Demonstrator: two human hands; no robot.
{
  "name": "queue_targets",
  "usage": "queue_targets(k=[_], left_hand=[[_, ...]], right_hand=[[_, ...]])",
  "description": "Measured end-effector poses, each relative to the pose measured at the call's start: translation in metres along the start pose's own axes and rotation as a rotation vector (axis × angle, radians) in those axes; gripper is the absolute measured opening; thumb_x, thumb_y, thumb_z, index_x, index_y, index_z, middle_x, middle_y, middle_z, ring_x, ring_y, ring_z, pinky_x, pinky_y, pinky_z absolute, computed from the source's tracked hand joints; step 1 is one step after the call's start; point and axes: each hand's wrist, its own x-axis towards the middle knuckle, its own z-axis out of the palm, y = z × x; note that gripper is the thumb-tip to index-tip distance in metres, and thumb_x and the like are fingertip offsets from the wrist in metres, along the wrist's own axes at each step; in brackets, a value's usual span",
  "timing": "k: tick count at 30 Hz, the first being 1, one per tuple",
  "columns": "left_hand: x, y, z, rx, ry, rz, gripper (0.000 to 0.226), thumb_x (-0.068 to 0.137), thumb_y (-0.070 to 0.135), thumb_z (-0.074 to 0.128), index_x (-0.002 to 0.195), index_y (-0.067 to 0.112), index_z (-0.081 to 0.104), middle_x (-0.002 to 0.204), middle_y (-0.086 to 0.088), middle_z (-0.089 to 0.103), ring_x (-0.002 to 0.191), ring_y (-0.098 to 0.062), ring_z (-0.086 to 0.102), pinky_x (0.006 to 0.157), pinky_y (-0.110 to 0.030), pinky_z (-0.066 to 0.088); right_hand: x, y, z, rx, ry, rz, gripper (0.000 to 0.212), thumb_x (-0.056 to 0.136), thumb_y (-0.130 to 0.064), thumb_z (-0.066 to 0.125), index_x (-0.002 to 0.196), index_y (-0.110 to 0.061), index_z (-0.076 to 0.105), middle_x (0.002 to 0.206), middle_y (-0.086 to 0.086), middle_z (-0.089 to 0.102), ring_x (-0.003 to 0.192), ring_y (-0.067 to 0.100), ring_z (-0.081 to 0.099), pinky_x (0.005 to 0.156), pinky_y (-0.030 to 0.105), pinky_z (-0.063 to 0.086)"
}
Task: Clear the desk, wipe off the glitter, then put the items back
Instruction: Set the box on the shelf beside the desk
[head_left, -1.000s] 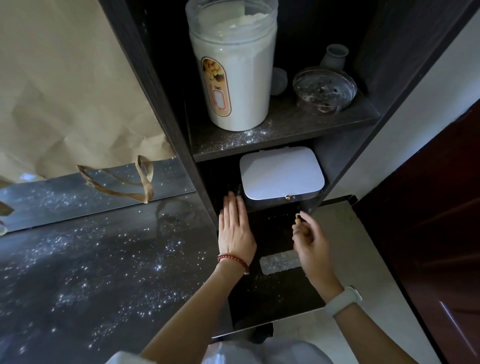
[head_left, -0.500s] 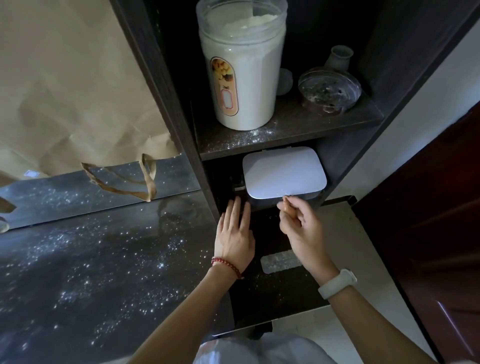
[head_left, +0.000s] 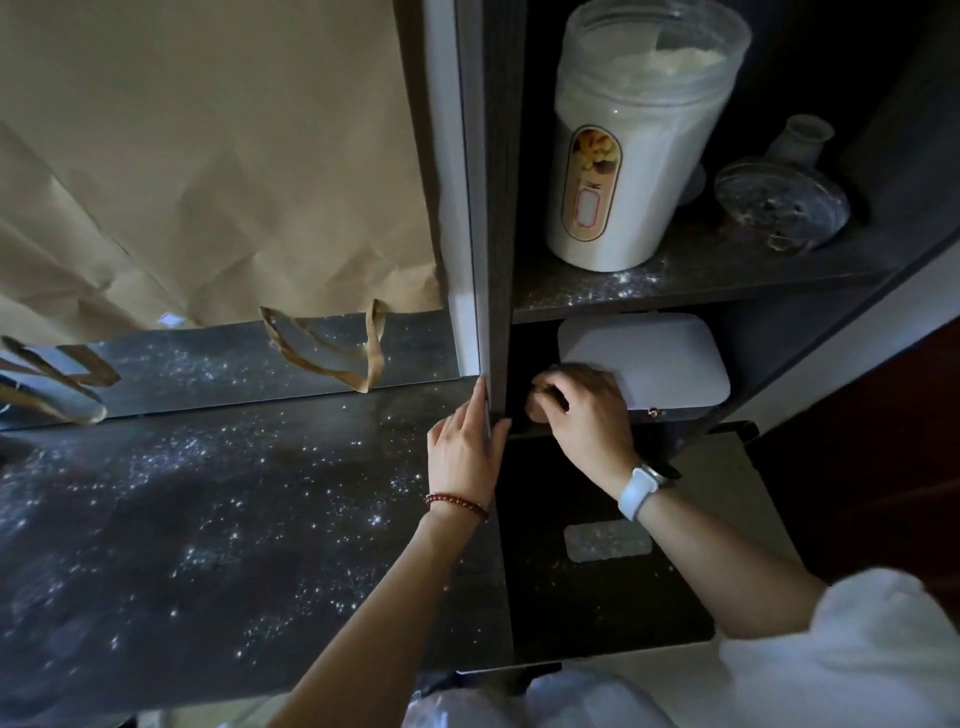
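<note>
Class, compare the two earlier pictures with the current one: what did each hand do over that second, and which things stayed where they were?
The right hand reached forward and leftward into the lower shelf compartment, beside the white box; its fingers are curled, but whether they grip anything is unclear. The left hand slid left off the dark pad to the shelf's upright edge. The powder jar, glass lid, white box and glitter on the desk stayed put.

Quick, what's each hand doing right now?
Left hand: open, fingers straight against the shelf divider.
Right hand: fingers curled by the white box; grip cannot be told.
</note>
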Motion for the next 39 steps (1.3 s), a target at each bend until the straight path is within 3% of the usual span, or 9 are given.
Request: queue_targets(k=[5, 12, 17, 19, 22, 25, 30, 36, 39], left_hand=[[0.002, -0.002, 0.002, -0.066, 0.048, 0.052, 0.055, 0.086, 0.019, 0.058, 0.136, 0.01, 0.036, 0.094, -0.014, 0.068, 0.083, -0.031, 0.065, 0.078, -0.039, 0.048], [0.001, -0.004, 0.003, -0.092, 0.036, 0.038, 0.056, 0.087, 0.02, 0.058, 0.137, 0.013, 0.035, 0.095, -0.014, 0.068, 0.081, -0.031, 0.066, 0.077, -0.042, 0.052], [-0.016, -0.001, 0.008, -0.043, -0.091, -0.06, 0.062, 0.089, 0.025, 0.052, 0.142, 0.013, 0.023, 0.135, -0.014, 0.044, 0.121, -0.032, 0.045, 0.099, -0.047, 0.038], [-0.034, -0.002, 0.014, 0.018, -0.158, -0.097, 0.066, 0.089, 0.028, 0.05, 0.143, 0.013, 0.016, 0.146, -0.011, 0.029, 0.134, -0.029, 0.029, 0.107, -0.044, 0.028], [-0.068, -0.011, 0.029, 0.116, -0.238, -0.099, 0.066, 0.087, 0.028, 0.052, 0.142, 0.011, 0.02, 0.148, -0.014, 0.028, 0.137, -0.032, 0.024, 0.109, -0.046, 0.026], [-0.093, -0.02, 0.045, 0.228, -0.364, -0.144, 0.067, 0.09, 0.032, 0.045, 0.144, 0.012, 0.011, 0.153, -0.013, 0.014, 0.142, -0.03, 0.008, 0.113, -0.046, 0.016], [-0.111, -0.037, 0.062, 0.394, -0.47, -0.161, 0.068, 0.093, 0.04, 0.034, 0.144, 0.013, -0.001, 0.155, -0.008, -0.005, 0.142, -0.026, -0.008, 0.116, -0.043, 0.0], [-0.115, -0.051, 0.067, 0.419, -0.453, -0.096, 0.066, 0.092, 0.041, 0.036, 0.144, 0.014, 0.005, 0.155, -0.008, 0.004, 0.143, -0.027, -0.001, 0.115, -0.042, 0.002], [-0.116, -0.055, 0.071, 0.485, -0.401, -0.072, 0.063, 0.088, 0.042, 0.034, 0.142, 0.011, 0.021, 0.15, -0.013, 0.025, 0.139, -0.032, 0.021, 0.11, -0.046, 0.018]], right_hand=[[0.006, 0.005, 0.004, -0.102, -0.003, 0.019, 0.022, 0.076, -0.022, 0.051, 0.085, -0.011, 0.068, 0.078, 0.008, 0.072, 0.075, 0.026, 0.067, 0.076, 0.032, 0.036], [0.006, 0.005, 0.008, -0.152, 0.018, 0.039, 0.03, 0.074, -0.026, 0.047, 0.091, -0.01, 0.065, 0.083, 0.011, 0.066, 0.087, 0.031, 0.062, 0.08, 0.032, 0.029], [-0.017, 0.007, 0.001, -0.022, -0.001, 0.032, 0.048, 0.077, -0.016, 0.068, 0.121, -0.009, 0.05, 0.122, 0.012, 0.058, 0.121, 0.024, 0.044, 0.103, 0.04, 0.034], [-0.038, 0.005, -0.007, 0.048, 0.035, 0.043, 0.048, 0.082, -0.018, 0.061, 0.127, -0.01, 0.043, 0.13, 0.012, 0.052, 0.126, 0.023, 0.041, 0.106, 0.037, 0.032], [-0.085, 0.013, -0.011, 0.105, 0.057, 0.069, 0.042, 0.087, -0.021, 0.047, 0.127, -0.012, 0.042, 0.128, 0.012, 0.052, 0.123, 0.02, 0.043, 0.104, 0.032, 0.034], [-0.137, 0.039, -0.002, 0.084, -0.095, 0.177, 0.039, 0.085, -0.018, 0.049, 0.124, -0.014, 0.046, 0.121, 0.01, 0.056, 0.113, 0.02, 0.05, 0.094, 0.036, 0.044], [-0.184, 0.098, 0.028, -0.184, -0.677, 0.405, 0.048, 0.086, -0.01, 0.054, 0.132, -0.01, 0.041, 0.135, 0.012, 0.045, 0.125, 0.03, 0.041, 0.1, 0.043, 0.036], [-0.178, 0.138, 0.053, -0.4, -0.939, 0.398, 0.074, 0.087, -0.015, 0.053, 0.145, -0.019, 0.008, 0.155, 0.007, 0.005, 0.142, 0.028, 0.007, 0.111, 0.051, 0.018], [-0.174, 0.148, 0.068, -0.441, -0.998, 0.422, 0.083, 0.085, -0.015, 0.058, 0.145, -0.022, 0.001, 0.156, 0.007, -0.001, 0.142, 0.029, 0.002, 0.112, 0.054, 0.011]])
